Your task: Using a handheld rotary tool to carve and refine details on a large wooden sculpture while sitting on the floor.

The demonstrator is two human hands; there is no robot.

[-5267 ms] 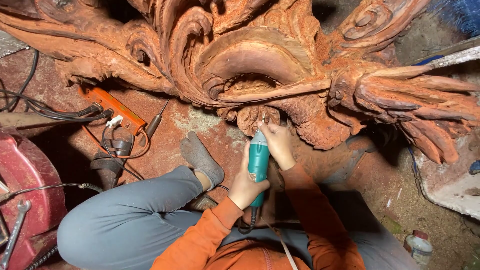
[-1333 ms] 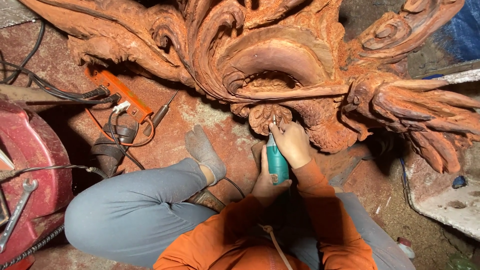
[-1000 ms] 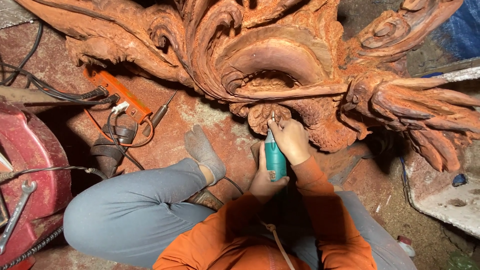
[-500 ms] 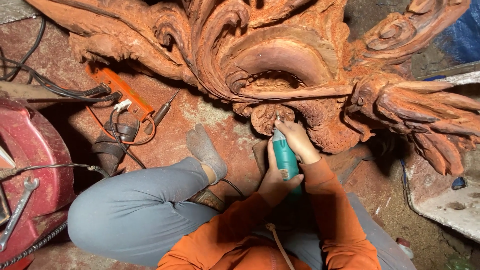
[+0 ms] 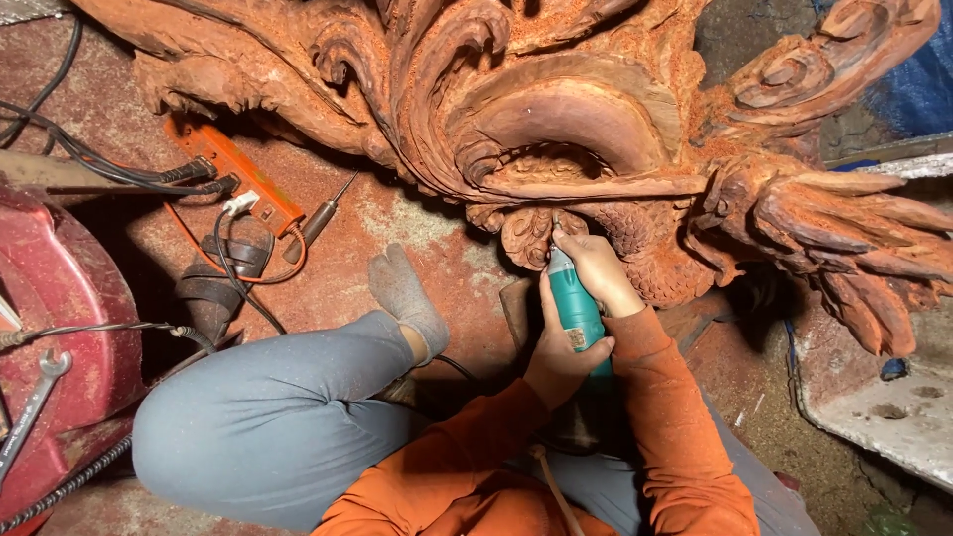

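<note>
A large reddish wood carving [image 5: 556, 109] with swirls and claw-like fingers fills the top of the view. I hold a teal rotary grinder [image 5: 578, 310] with both hands, its tip against a small rosette on the carving's lower edge. My left hand [image 5: 558, 359] grips the grinder's rear body. My right hand [image 5: 596, 270] wraps the front near the tip. Orange sleeves cover both arms, and my bent leg in grey trousers [image 5: 278, 407] lies to the left, its socked foot [image 5: 405, 290] on the floor.
An orange power strip [image 5: 236, 174] with black cables plugged in lies at the left, beside a pointed hand tool [image 5: 320, 220]. A red machine [image 5: 50, 318] with a wrench [image 5: 35, 402] on it sits at the far left. A pale slab [image 5: 884, 407] is at the right.
Both hands and the grinder have stayed at the rosette on the carving's lower edge. The view has shifted slightly, and the grinder has tilted a little to the right.
</note>
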